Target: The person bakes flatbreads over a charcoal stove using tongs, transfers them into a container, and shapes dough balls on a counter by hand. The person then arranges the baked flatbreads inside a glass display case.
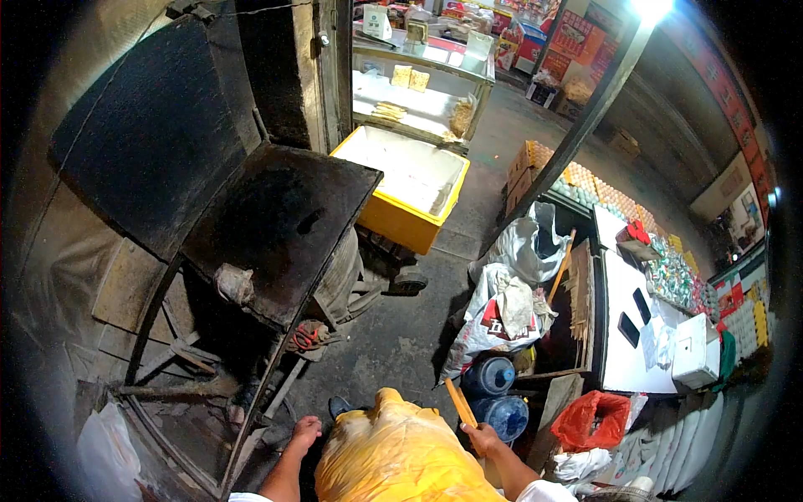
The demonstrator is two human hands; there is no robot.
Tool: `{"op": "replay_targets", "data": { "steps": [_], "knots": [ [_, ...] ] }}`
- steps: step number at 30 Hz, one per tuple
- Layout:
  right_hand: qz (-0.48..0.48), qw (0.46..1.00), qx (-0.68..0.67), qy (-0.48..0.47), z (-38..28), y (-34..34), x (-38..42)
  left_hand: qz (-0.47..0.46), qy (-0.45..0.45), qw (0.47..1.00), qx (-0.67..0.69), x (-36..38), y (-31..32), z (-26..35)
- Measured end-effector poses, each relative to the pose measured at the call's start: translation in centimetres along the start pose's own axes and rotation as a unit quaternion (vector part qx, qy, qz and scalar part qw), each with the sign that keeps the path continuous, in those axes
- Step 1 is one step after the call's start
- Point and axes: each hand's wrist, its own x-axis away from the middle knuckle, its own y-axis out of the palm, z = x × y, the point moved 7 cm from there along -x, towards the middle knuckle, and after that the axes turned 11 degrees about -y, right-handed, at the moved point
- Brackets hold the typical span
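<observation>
My right hand (483, 438) is closed around a pair of light wooden sticks (460, 403), which point up and away from me. Their exact kind is not clear. Two blue water jugs (502, 416) stand just past that hand. On the other side, my left hand (307, 431) hangs with its fingers curled, and I see nothing in it. Between both hands is the yellow apron (397, 452) on my body, smeared with white. Left of my left hand stands a dark, grimy metal stand (276, 226) with a crumpled cloth (234, 284) on its top.
A yellow-rimmed foam box (406, 213) sits ahead, below a glass display case (418, 96) with flat breads. Stuffed sacks (493, 322) lean on the right beside a white counter (619, 309) with two phones. A red bag (592, 418) lies near. Egg trays (598, 188) stand beyond.
</observation>
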Motion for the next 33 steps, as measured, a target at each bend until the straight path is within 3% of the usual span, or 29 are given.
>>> {"op": "replay_targets", "data": {
  "steps": [7, 9, 11, 14, 18, 21, 22, 24, 25, 28, 29, 30, 32, 33],
  "knots": [
    [-0.007, 1.0, -0.019, 0.009, 1.3, 0.5, -0.9, -0.007, 0.006, 1.0, -0.022, 1.0, 0.2, 1.0],
    [-0.023, 0.999, -0.013, 0.02, -0.6, 0.2, 0.5, -0.082, -0.044, 0.991, 0.093, 3.1, 1.2, 2.5],
    [-0.039, 0.999, -0.007, 0.03, -0.2, 0.5, 0.2, -0.134, -0.033, 0.978, 0.154, 4.5, 2.1, 4.7],
    [-0.027, 1.0, -0.01, -0.002, 1.1, 0.8, -0.9, -0.276, 0.033, 0.919, 0.279, 8.1, 5.0, 11.1],
    [-0.038, 0.998, 0.006, -0.049, -0.7, 0.7, -0.1, -0.412, 0.162, 0.853, 0.277, 20.1, 8.7, 24.5],
    [-0.008, 0.994, 0.096, -0.054, 0.6, 0.3, -1.5, -0.493, 0.296, 0.786, 0.226, 32.2, 10.0, 32.8],
    [-0.016, 0.996, 0.069, -0.046, 0.6, 0.6, -1.6, -0.52, 0.329, 0.76, 0.21, 36.2, 10.3, 34.4],
    [-0.028, 0.996, 0.07, -0.053, -0.5, 0.5, -0.9, -0.613, 0.382, 0.665, 0.188, 42.9, 10.8, 35.8],
    [-0.026, 0.996, 0.067, -0.055, 1.3, 0.8, -2.4, -0.656, 0.431, 0.592, 0.183, 46.3, 10.9, 36.8],
    [-0.012, 0.991, 0.114, -0.068, -2.8, 0.1, 0.8, -0.705, 0.519, 0.439, 0.203, 54.0, 10.3, 38.3],
    [0.005, 0.99, 0.131, -0.042, -3.0, 0.0, 1.1, -0.712, 0.527, 0.416, 0.206, 55.2, 10.4, 38.4],
    [-0.023, 0.998, 0.049, -0.036, 4.6, 1.4, -4.6, -0.718, 0.529, 0.405, 0.203, 56.0, 10.5, 38.3],
    [-0.034, 0.999, 0.004, -0.025, 3.6, 1.5, -2.9, -0.727, 0.528, 0.391, 0.199, 56.9, 10.8, 38.0],
    [-0.024, 0.997, -0.018, -0.067, 3.6, 1.7, -3.1, -0.729, 0.529, 0.386, 0.199, 57.1, 11.0, 37.7]
  ]
}}
